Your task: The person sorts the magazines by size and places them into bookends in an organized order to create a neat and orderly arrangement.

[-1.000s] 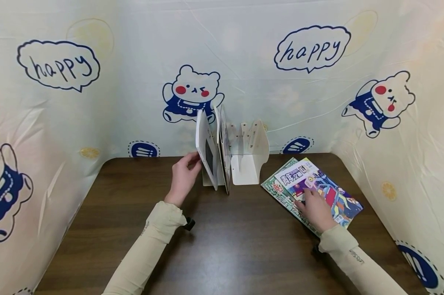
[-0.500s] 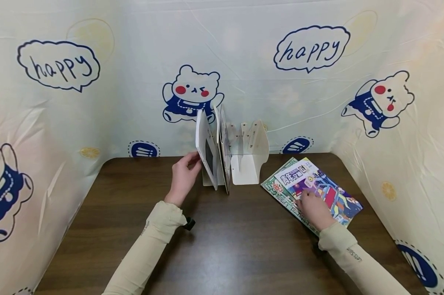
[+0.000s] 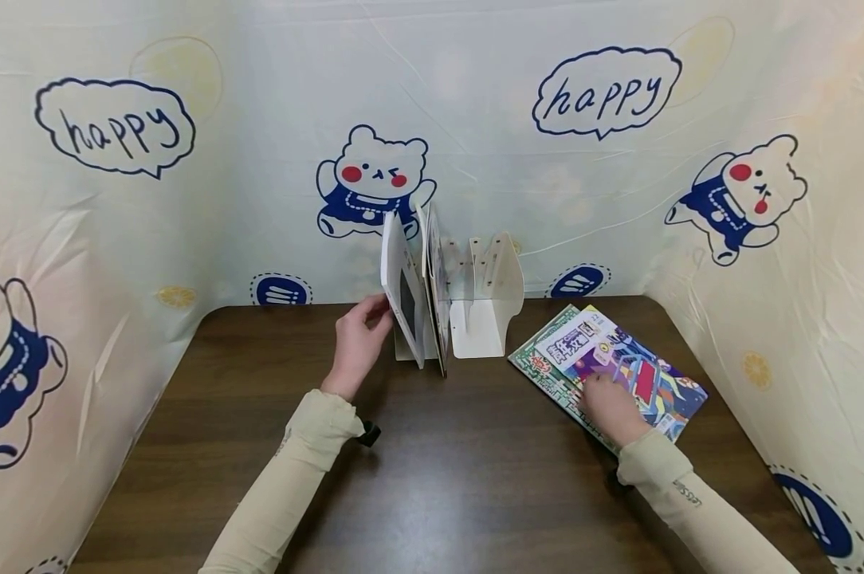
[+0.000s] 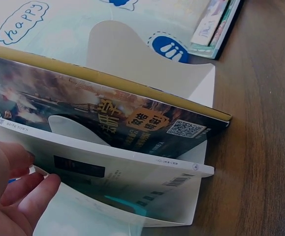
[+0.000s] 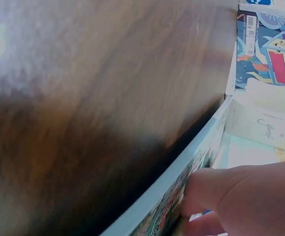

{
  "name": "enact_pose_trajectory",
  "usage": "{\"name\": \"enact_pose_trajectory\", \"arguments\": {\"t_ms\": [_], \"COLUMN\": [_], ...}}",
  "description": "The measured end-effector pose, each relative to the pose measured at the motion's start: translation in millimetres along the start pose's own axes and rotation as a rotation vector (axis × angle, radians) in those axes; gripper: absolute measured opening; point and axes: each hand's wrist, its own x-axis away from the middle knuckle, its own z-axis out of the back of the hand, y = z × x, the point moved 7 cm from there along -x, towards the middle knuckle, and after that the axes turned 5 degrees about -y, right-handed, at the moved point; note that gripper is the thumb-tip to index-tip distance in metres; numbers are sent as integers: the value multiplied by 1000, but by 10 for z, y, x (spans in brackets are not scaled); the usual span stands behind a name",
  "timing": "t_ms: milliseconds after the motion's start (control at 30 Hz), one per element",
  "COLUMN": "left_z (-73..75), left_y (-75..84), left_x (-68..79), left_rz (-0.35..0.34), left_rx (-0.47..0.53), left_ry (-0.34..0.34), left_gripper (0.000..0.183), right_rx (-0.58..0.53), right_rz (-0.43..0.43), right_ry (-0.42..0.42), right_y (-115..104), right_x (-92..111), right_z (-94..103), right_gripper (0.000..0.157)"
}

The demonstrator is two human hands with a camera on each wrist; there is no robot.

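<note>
Several books stand upright in a white bookend rack (image 3: 478, 327) at the table's back. My left hand (image 3: 360, 339) is at the rack's left side, by the outermost white book (image 3: 399, 295). In the left wrist view, its thumb and fingers pinch the edge of the rack's thin side panel (image 4: 90, 204). A dark-covered book (image 4: 132, 115) stands behind the white one. On the right, a colourful magazine (image 3: 650, 379) overlaps a green one (image 3: 540, 367). My right hand (image 3: 614, 408) has curled fingers pinching the colourful magazine's left edge; its fingertips are partly hidden.
The brown wooden table (image 3: 432, 470) carries the rack and both magazines. A printed cloth (image 3: 475, 104) with bears and "happy" bubbles hangs around the back and sides. The rack's right section, beside the books, has an upright white end panel (image 3: 507, 271).
My right hand's fingers have curled in at the colourful magazine's left edge, and that edge has lifted slightly. My left hand has stayed in place by the rack.
</note>
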Motion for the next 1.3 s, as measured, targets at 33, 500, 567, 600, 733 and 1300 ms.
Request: {"name": "enact_pose_trajectory", "arguments": {"t_ms": [33, 500, 567, 600, 733, 1300], "left_z": [2, 8, 9, 10, 6, 0], "left_y": [0, -9, -7, -6, -10, -8], "left_x": [2, -10, -11, -10, -5, -1], "left_rz": [-1, -12, -15, -15, -12, -17], "left_rx": [0, -1, -2, -1, -5, -2], "left_ry": [3, 7, 10, 12, 12, 15], "left_gripper": [31, 32, 32, 32, 32, 31], "right_rx": [-6, -54, -43, -46, -68, -99], "right_rz": [-3, -82, -75, -72, -72, -181], "right_ry": [-4, -48, -25, -16, -1, -3], "right_y": [1, 25, 34, 37, 78, 225], "right_x": [-2, 51, 57, 63, 90, 133], "right_z": [3, 34, 40, 43, 48, 72], "right_gripper": [34, 7, 6, 7, 7, 12]}}
